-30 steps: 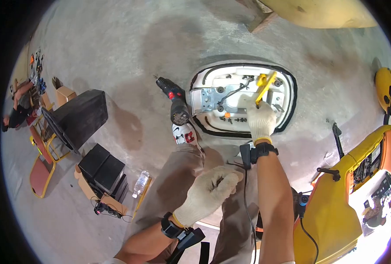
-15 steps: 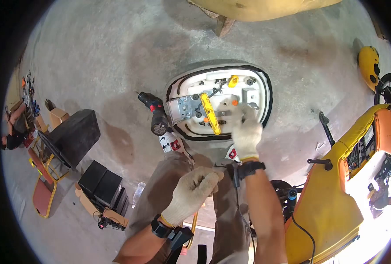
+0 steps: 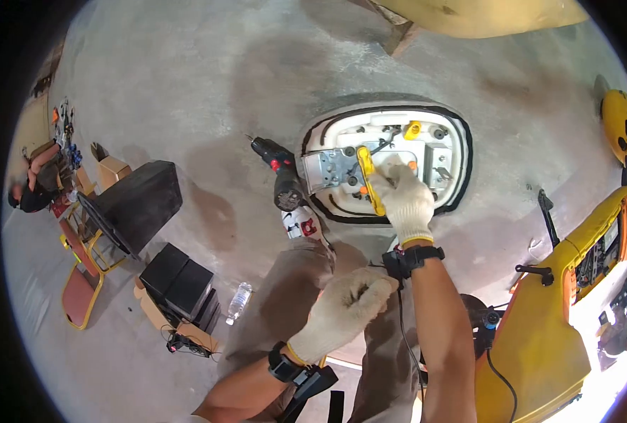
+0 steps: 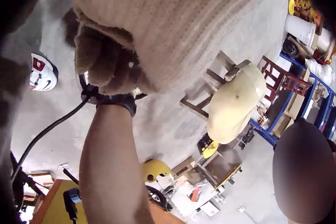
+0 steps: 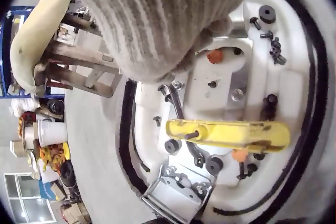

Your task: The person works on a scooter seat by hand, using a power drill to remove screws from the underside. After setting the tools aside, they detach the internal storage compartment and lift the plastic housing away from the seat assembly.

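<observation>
An oval white plastic shell (image 3: pixel 454 142) with a black rim strip lies on the floor in the head view, fitted with a metal hinge bracket (image 3: pixel 323 171). Across it rests a yellow bar (image 5: pixel 231 134), with a bolt standing in one end. My gloved right hand (image 3: pixel 406 203) reaches over the shell just right of the bar; its fingertips are hidden behind the glove in the right wrist view. A grey metal arm (image 5: pixel 178 106) runs under the bar, amid several dark screws (image 5: pixel 276 50) and orange plugs (image 5: pixel 214 56). My gloved left hand (image 3: pixel 349 307) is curled above my lap, its palm hidden.
A cordless drill (image 3: pixel 282 173) lies left of the shell, by my shoe (image 3: pixel 301 223). Farther left are a black box (image 3: pixel 137 208), a water bottle (image 3: pixel 239 303) and a seated person (image 3: pixel 35 190). A yellow vehicle body (image 3: pixel 532 345) stands at right. Cables hang from my wrist gear.
My right hand held the yellow bar a second ago, then laid it across the shell and drew back right. Now the hand is over the shell beside it. The left hand stays curled.
</observation>
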Demonstrator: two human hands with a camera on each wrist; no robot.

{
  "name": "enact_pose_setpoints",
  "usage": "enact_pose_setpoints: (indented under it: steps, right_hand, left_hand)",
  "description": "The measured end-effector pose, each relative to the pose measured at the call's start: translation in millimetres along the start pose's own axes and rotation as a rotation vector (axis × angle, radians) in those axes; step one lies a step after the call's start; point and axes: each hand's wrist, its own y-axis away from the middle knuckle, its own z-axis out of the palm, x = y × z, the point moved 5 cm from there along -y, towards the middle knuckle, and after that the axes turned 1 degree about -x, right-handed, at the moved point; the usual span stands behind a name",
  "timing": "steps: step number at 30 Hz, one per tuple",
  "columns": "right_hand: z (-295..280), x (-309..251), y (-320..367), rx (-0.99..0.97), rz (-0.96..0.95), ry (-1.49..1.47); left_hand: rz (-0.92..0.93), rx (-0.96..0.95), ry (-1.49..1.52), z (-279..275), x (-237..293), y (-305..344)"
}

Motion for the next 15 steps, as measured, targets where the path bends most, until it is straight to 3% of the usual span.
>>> enact_pose_setpoints:
  steps: [1,4,6,9,10,12,14,15]
  right_hand:
    - [1,-7,5,-0.144,0.036,0.054]
    - [18,0,13,0.01,-0.072,-0.053]
    - [23,5,17,-0.058,-0.044,-0.031]
    - [13,28,29,0.1,0.12,-0.467]
    - [10,30,30,0.1,0.118,-0.465]
    - [3,32,32,0.107,0.13,-0.154]
    - [8,29,32,0.069,0.13,-0.163]
    - [16,25,27,0.099,0.024,-0.151]
  left_hand:
    - [0.023,-0.027,0.005,2,-1,0]
    - [-0.027,-0.042,0.002,3,3,2]
    - [-0.007,-0.025,-0.089,0,11,3]
    - [0.021,-0.023,-0.057,0,10,4]
    - [0.023,-0.022,-0.055,0,7,3]
    - [0.117,-0.054,-0.07,1,2,2]
    - [0.103,-0.066,-0.039,3,-1,2]
    - [0.088,-0.074,-0.008,3,-3,2]
